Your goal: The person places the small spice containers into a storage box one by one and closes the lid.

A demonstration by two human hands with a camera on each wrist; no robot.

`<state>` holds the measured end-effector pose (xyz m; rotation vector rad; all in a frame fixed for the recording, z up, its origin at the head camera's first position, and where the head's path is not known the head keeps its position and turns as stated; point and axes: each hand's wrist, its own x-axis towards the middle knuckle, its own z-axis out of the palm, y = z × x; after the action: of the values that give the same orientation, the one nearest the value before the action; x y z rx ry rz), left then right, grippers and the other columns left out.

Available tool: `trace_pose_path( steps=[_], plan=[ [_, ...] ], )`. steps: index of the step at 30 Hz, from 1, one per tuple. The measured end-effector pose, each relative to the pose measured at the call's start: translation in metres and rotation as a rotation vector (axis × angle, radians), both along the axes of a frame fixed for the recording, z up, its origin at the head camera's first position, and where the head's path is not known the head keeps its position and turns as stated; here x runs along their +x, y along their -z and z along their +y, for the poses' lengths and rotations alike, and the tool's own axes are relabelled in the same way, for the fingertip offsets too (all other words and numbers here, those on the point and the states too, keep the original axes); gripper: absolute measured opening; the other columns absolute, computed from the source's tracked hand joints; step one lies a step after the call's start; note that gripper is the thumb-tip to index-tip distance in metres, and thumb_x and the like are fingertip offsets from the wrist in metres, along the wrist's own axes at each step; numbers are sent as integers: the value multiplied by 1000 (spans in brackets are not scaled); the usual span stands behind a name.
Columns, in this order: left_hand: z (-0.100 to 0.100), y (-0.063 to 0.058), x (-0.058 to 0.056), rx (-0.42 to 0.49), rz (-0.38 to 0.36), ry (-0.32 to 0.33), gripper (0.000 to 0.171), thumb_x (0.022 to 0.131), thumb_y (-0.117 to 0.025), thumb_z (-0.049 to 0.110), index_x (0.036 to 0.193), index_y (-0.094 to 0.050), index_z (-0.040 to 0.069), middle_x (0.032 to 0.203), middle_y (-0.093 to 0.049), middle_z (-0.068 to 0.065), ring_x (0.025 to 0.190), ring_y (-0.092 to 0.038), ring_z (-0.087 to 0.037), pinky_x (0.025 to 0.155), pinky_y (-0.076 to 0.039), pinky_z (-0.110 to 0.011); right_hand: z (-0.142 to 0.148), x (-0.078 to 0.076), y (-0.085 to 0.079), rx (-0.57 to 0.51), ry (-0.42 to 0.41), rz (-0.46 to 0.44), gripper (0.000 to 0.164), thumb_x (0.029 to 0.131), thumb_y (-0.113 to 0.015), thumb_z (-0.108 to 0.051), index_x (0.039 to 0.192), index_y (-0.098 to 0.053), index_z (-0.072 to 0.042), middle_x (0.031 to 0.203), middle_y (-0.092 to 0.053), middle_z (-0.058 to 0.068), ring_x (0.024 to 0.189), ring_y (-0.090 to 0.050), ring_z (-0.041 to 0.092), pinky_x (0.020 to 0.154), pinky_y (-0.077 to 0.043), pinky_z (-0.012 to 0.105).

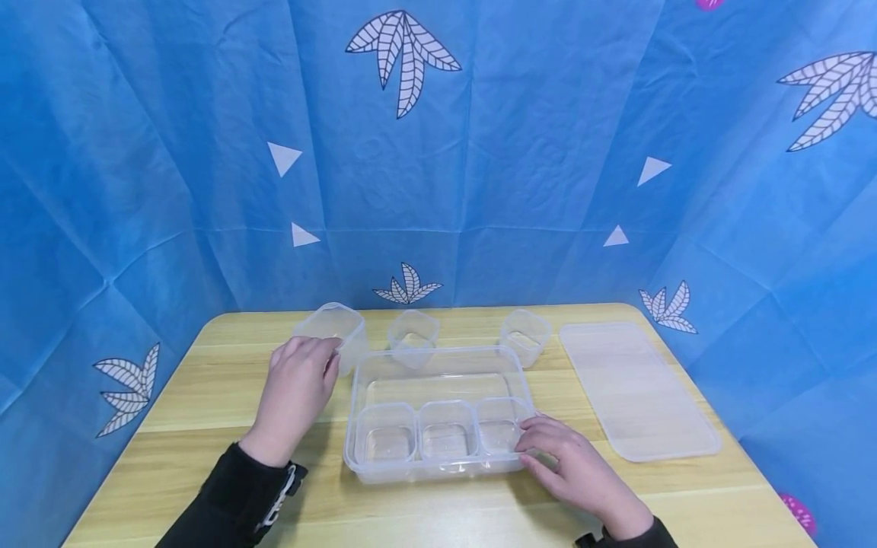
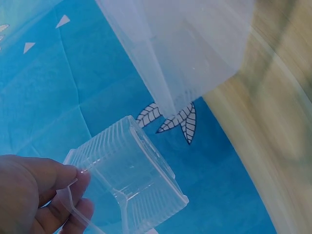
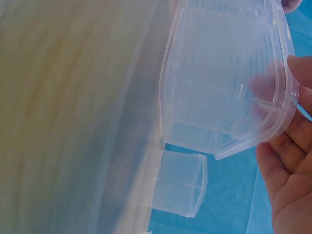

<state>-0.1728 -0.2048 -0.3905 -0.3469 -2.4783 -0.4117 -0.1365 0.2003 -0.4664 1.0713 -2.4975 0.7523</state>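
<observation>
A large clear plastic container (image 1: 438,477) stands on the table, with three small clear cups (image 1: 448,431) in a row along its near side. My left hand (image 1: 296,390) pinches the rim of a ribbed clear plastic box (image 1: 352,342) behind the container's left end; the left wrist view shows thumb and fingers on that box's rim (image 2: 129,165). At the container's near right corner, my right hand (image 1: 572,464) grips the rim. From the right wrist, the container wall (image 3: 219,83) appears between thumb and fingers, some fingers showing through the plastic.
Two more small clear cups stand behind the container, one toward the left (image 1: 413,335) and one toward the right (image 1: 525,335). A flat translucent lid (image 1: 640,392) lies at the right of the wooden table (image 1: 205,396). A blue patterned cloth (image 1: 521,152) hangs round the table.
</observation>
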Motion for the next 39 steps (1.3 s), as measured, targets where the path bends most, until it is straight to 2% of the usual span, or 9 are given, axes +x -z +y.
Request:
trace_pose_path(
  steps=[9, 12, 16, 23, 29, 33, 39],
  plan=[
    [7, -4, 4, 2, 7, 48, 22, 91, -70, 6, 112, -70, 0, 104, -72, -16, 99, -60, -34, 92, -44, -55, 0, -1, -1, 5, -2, -9, 9, 88, -74, -15, 93, -71, -22, 103, -72, -6, 112, -64, 23, 95, -52, 52],
    [9, -4, 4, 0, 19, 70, 22, 90, -71, 6, 111, -70, 0, 103, -72, -15, 98, -60, -34, 91, -44, -55, 1, -2, -1, 7, -5, -10, 2, 92, -72, -20, 94, -72, -21, 103, -72, -6, 112, -64, 23, 96, -52, 52],
    [11, -2, 4, -4, 23, 105, 22, 90, -72, 5, 111, -70, 1, 102, -72, -14, 98, -60, -33, 91, -44, -54, 1, -3, 0, 4, -9, -8, 7, 96, -68, -25, 93, -72, -21, 103, -72, -6, 112, -64, 23, 96, -52, 51],
    [14, 0, 4, -7, 0, 153, 22, 90, -73, 6, 111, -70, 2, 100, -73, -9, 100, -60, -31, 94, -45, -53, 1, -3, -1, 0, -12, -17, 7, 97, -67, -25, 93, -72, -22, 102, -72, -6, 112, -64, 23, 95, -52, 51],
    [17, 3, 4, -17, -41, 187, 22, 91, -72, 6, 113, -70, 2, 100, -73, -9, 102, -61, -31, 96, -45, -52, 1, -1, -1, 0, -13, -22, 2, 94, -70, -20, 94, -72, -22, 103, -72, -6, 112, -64, 23, 95, -52, 52],
    [19, 5, 5, -32, -57, 207, 23, 91, -72, 7, 113, -70, 3, 100, -72, -8, 102, -61, -30, 95, -46, -51, 1, -1, -1, 4, -9, -22, 10, 89, -74, -13, 94, -72, -22, 104, -72, -6, 113, -64, 23, 95, -52, 51],
    [21, 8, 6, -43, -70, 222, 24, 91, -73, 7, 114, -70, 4, 100, -72, -8, 102, -61, -29, 96, -46, -52, 1, 0, 0, 3, -3, -28, 13, 88, -75, -12, 94, -71, -22, 104, -72, -6, 113, -64, 23, 95, -52, 51]
  ],
)
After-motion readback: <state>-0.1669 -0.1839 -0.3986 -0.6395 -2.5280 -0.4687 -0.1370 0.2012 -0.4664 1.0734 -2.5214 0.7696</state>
